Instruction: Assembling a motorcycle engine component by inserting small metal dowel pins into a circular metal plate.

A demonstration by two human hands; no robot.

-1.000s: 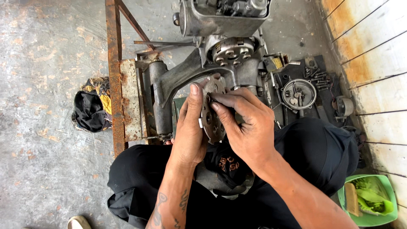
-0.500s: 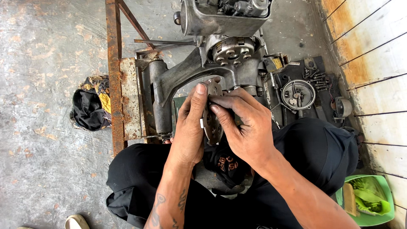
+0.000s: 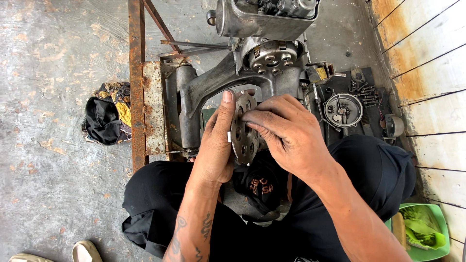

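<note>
My left hand (image 3: pixel 216 145) grips a round metal plate with several holes (image 3: pixel 243 132) by its left edge, thumb up along its rim. My right hand (image 3: pixel 286 133) covers the plate's right side, fingertips pressed on its face. The plate is held upright over my lap, just in front of a motorcycle engine (image 3: pixel 264 53) on the floor. The engine's open side shows a round clutch hub (image 3: pixel 268 56). A dark cap (image 3: pixel 259 184) lies on my lap beneath the plate.
A rusty steel frame (image 3: pixel 137 82) runs along the left. A crumpled dark rag (image 3: pixel 104 119) lies on the concrete. A round cover with small parts and bolts (image 3: pixel 343 109) sits on a dark mat to the right. A green tub (image 3: pixel 421 232) stands at lower right.
Both hands stay on the plate and shift only slightly. The view has moved a little.
</note>
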